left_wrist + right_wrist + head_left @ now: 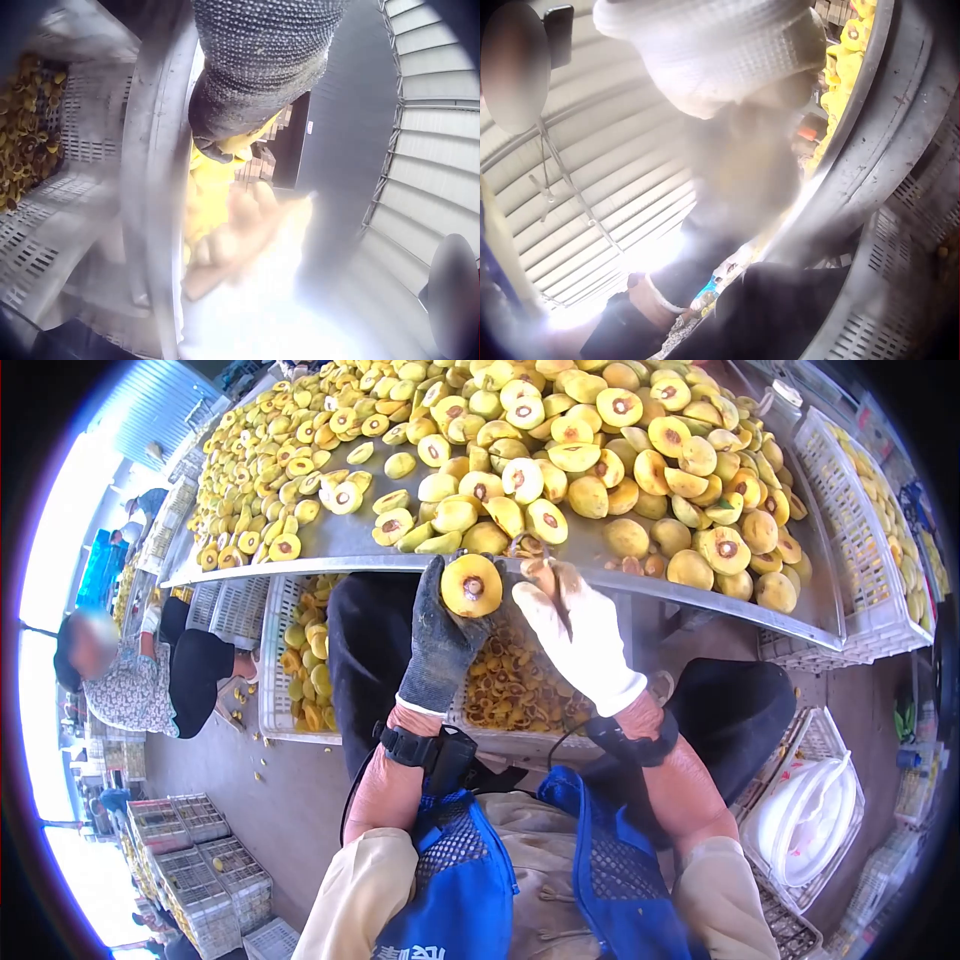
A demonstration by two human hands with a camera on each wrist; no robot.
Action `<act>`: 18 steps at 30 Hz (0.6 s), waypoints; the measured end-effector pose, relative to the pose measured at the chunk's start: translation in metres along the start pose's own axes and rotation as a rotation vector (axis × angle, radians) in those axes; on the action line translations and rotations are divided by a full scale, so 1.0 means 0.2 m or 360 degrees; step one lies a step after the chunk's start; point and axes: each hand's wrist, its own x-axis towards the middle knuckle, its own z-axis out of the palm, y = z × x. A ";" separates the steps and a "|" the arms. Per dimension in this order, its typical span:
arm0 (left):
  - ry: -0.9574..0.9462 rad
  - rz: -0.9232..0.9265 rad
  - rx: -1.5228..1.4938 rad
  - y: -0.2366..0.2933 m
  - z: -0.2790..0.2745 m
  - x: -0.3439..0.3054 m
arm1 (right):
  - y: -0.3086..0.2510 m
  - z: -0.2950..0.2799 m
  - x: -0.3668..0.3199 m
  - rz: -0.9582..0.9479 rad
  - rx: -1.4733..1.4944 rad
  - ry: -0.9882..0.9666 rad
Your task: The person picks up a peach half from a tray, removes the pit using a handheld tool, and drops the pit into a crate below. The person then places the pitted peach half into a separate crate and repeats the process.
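My left hand (440, 635), in a dark grey knit glove, holds a halved yellow peach (471, 586) over the table's front edge. The cut face points up, with a brown, reddish centre. Close to its right is my right hand (580, 625), in a white glove with brown-stained fingertips. Those fingers are bent around what looks like a thin, curved loop-ended tool (526, 546), mostly hidden. In the left wrist view the grey glove (259, 82) curls over yellow fruit, and the white glove is washed out by glare. The right wrist view is blurred around the white glove (720, 60).
A metal table (400, 563) bears a large heap of halved peaches (520, 440). Under its edge, a crate (520, 690) holds brownish scraps; another crate (300, 735) holds fruit. Plastic crates (205, 890) are stacked at left, near a seated person (130, 680). A white bag (805, 820) lies at right.
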 end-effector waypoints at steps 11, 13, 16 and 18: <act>-0.0009 -0.0164 -0.0466 -0.02 0.01 0.00 | 0.05 0.14 -0.10 -0.0198 -0.0207 -0.0219; -0.0012 -0.0242 -0.0626 -0.03 0.03 0.00 | 0.05 0.13 -0.10 -0.0209 -0.0228 -0.0204; 0.0005 -0.0298 -0.0642 -0.01 0.04 0.00 | 0.04 0.12 -0.10 -0.0187 -0.0306 -0.0242; 0.0021 -0.0242 -0.0547 0.02 0.05 0.00 | 0.06 0.12 -0.10 -0.0191 -0.0315 -0.0253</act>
